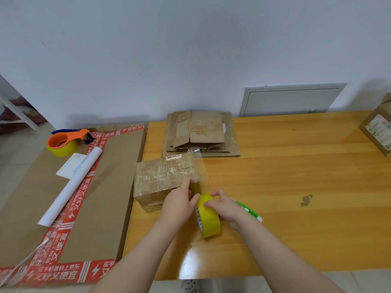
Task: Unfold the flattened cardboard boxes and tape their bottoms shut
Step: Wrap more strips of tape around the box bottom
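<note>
Partly, right hand (227,208) gripping tape roll (209,219) hides a green tool (248,210).

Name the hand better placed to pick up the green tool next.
Right, probably. The green tool lies just beside the right hand, though that hand grips the roll. The left hand is on the roll's far side, touching the box.
</note>
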